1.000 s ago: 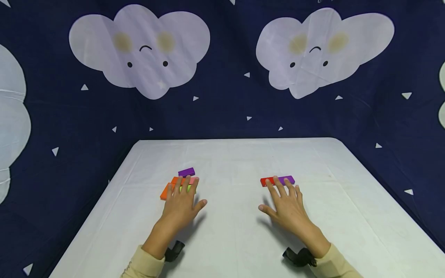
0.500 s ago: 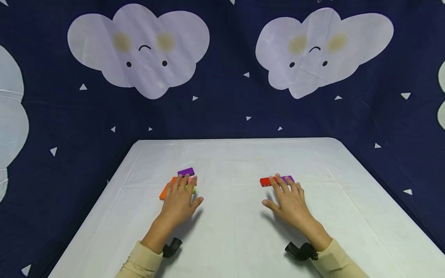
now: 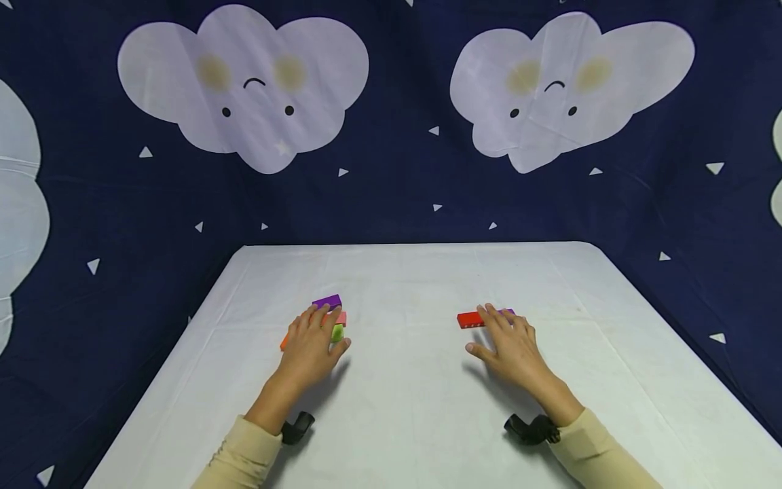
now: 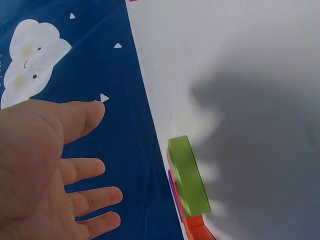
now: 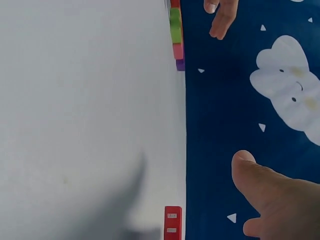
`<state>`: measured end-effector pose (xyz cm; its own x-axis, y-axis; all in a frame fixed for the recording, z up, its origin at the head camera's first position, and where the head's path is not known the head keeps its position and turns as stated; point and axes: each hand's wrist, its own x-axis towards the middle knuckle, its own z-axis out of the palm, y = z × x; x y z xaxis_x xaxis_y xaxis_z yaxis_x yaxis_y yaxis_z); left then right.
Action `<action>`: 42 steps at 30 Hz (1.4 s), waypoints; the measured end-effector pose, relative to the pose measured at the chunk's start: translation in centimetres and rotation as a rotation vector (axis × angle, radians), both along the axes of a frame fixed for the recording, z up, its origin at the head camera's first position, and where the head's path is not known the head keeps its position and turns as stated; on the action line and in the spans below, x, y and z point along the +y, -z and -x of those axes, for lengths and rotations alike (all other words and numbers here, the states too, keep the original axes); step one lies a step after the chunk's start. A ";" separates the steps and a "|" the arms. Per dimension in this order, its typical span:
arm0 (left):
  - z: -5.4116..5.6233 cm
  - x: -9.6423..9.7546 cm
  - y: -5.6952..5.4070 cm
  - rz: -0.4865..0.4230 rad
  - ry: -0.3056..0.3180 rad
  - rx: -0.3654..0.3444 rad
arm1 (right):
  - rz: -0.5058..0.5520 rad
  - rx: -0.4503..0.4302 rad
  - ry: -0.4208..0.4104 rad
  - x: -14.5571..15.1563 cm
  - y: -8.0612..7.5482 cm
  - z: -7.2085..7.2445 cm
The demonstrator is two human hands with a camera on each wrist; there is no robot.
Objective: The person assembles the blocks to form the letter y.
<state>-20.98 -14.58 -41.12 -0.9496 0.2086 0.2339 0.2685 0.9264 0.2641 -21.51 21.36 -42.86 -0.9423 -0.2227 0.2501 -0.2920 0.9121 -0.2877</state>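
My left hand (image 3: pixel 310 350) is held above the table, palm down, fingers spread loosely and holding nothing. Under and beyond its fingertips lie a purple block (image 3: pixel 327 301), a pink block (image 3: pixel 342 318), a green block (image 3: pixel 337 333) and orange pieces (image 3: pixel 284 343), partly hidden. The left wrist view shows the green block (image 4: pixel 189 175) apart from the fingers. My right hand (image 3: pixel 510 350) hovers likewise, thumb out, near a red block (image 3: pixel 470 320). Its fingers cover most of another purple block (image 3: pixel 508 312). White marks show on the red block (image 5: pixel 172 222) in the right wrist view.
Both groups of blocks lie on a white-covered table (image 3: pixel 403 285), with a wide gap between them. Behind it hangs a dark blue cloth (image 3: pixel 391 190) with clouds and small triangles. Black wrist cameras (image 3: pixel 298 428) sit by the sleeves.
Both hands have drifted slightly apart and a little forward. The right fingers now cover more of the purple block and less of the red one. The blocks have stayed in place.
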 end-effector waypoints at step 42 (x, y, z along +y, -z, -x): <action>4.1 -1.2 1.0 -0.064 0.015 0.056 | 0.067 -0.012 -0.021 1.2 0.7 3.5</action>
